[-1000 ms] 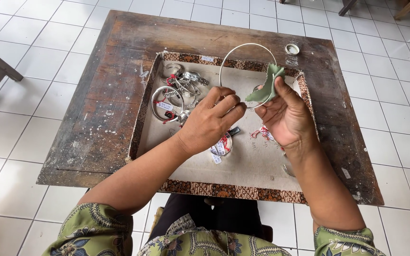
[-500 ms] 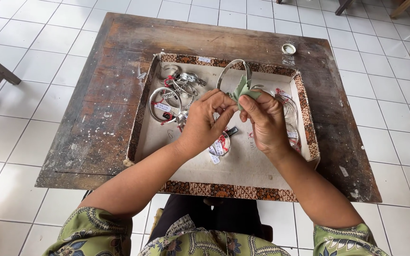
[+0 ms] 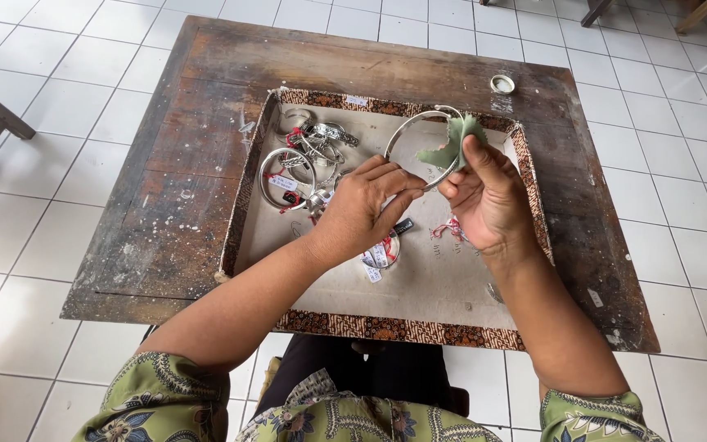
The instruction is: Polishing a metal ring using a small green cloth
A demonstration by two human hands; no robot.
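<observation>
Silver hoop (image 3: pixel 407 135): a thin metal ring, held up over the tray (image 3: pixel 386 327) at about 1 o'clock from the tray's centre. Your left hand (image 3: pixel 366 209) pinches its lower rim between thumb and fingertips, near 6 o'clock on the ring. Your right hand (image 3: pixel 488 200) grips the same rim just beside it, thumb raised, and presses a small green cloth (image 3: pixel 452 146) against the ring at about 4 o'clock on it. Both hands are closed on the hoop, fingertips almost touching each other.

Tray: shallow, rectangular, pale inner floor, patterned brown fabric border. It sits on a worn wooden table (image 3: pixel 173 196) with paint flecks, filling most of the right and centre of the top.

Inside the tray, at 10 o'clock from its centre: a pile of silver bangles (image 3: pixel 304 160) and smaller silver pieces, several with red thread and small paper tags. One large bangle lies flat at the near edge of that pile. Below your left hand, near tray centre: another tagged piece (image 3: pixel 380 255) with red and white labels, partly hidden by the wrist. Under your right hand, a bit of red thread (image 3: pixel 449 229) on the tray floor; can't tell what it's tied to.

On the table outside the tray, at 1 o'clock: a small round white lid (image 3: pixel 502 83), well apart from the hoop.

Your sleeves are green patterned fabric; white tiled floor around the table.
</observation>
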